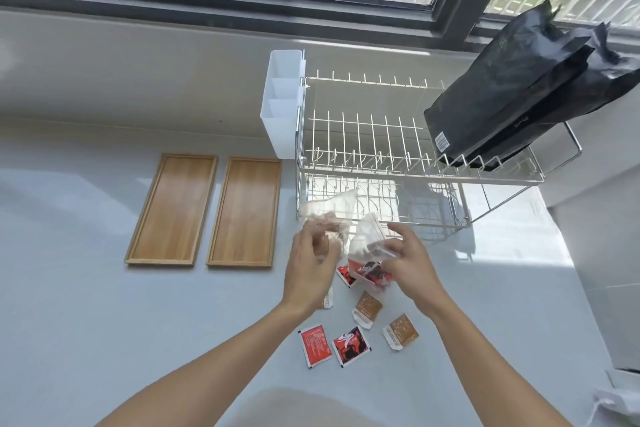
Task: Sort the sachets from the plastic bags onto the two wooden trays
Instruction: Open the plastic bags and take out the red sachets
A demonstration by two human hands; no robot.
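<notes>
Two bare wooden trays, the left tray (172,209) and the right tray (245,211), lie side by side on the white counter. My left hand (310,267) grips a clear plastic bag (329,215) with brownish contents. My right hand (408,262) holds a second clear bag (367,239), tipped mouth down, with red sachets (369,272) spilling from it. Loose on the counter below lie two red sachets (314,345) (350,346) and two brown sachets (367,308) (401,331). Another sachet (328,298) peeks out from under my left wrist.
A wire dish rack (381,163) with a white plastic cutlery holder (282,104) stands just behind my hands. Black foil bags (519,87) lean in the rack at the right. A window sill runs along the back.
</notes>
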